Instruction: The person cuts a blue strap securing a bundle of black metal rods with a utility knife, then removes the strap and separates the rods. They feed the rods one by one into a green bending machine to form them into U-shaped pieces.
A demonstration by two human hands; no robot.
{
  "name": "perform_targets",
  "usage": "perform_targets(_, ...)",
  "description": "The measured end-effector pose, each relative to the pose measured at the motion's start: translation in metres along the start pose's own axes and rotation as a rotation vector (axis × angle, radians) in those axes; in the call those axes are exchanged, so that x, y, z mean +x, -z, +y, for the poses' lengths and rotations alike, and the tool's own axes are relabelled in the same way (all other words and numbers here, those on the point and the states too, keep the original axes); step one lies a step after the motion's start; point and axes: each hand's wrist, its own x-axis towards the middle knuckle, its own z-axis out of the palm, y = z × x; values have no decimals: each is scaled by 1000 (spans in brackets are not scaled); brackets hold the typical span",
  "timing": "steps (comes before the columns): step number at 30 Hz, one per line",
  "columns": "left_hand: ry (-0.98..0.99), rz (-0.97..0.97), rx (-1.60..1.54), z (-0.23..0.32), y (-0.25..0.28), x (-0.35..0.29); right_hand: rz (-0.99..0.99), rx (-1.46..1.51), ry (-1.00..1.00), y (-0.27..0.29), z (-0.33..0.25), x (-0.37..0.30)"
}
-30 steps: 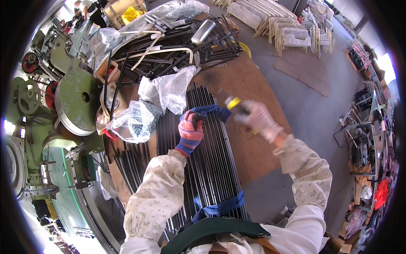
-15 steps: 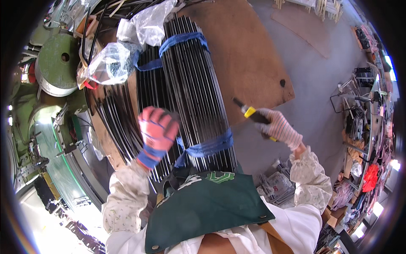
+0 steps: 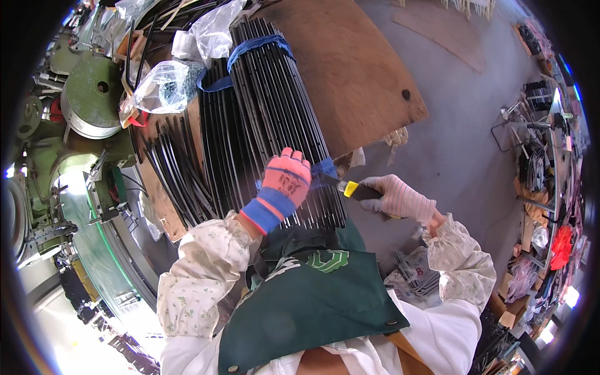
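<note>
My left hand [image 3: 289,178], in a pink and blue work glove, lies on the near part of a bundle of thin black metal rods [image 3: 265,94]. Its fingers point away from me, a little apart, over a blue cloth strap [image 3: 325,169] wound around the bundle; nothing shows held in them. In a striped glove, my right hand [image 3: 400,199] is closed around a utility knife [image 3: 353,189] with a black and yellow handle. The knife's front end points left and reaches the strap at the bundle's right edge. Whether it touches the strap, I cannot tell.
A second blue strap [image 3: 259,45] circles the bundle's far end. More black rods [image 3: 215,137] and curved ones [image 3: 178,169] lie to the left on a brown board [image 3: 350,75]. Clear plastic bags [image 3: 164,87] sit far left, beside a green machine [image 3: 94,94]. Shelves crowd the right.
My left hand has moved right onto the bundle beside the near strap, its fingers now extended. My right hand has brought the knife left and slightly down, to the strap.
</note>
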Motion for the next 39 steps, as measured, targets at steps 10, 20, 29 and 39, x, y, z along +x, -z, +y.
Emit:
perform_targets(10,14,448,-431,-9,-42,-16,444,-240,441,-40,42,34)
perform_targets(20,7,562,-458,-8,-46,-22,990,435,442,69,31,-25)
perform_targets(29,-19,268,-172,4,-21,-14,97,204,110,-2,22,-20)
perform_targets(39,21,376,-430,-8,-32,-14,85,269,155,-29,38,25)
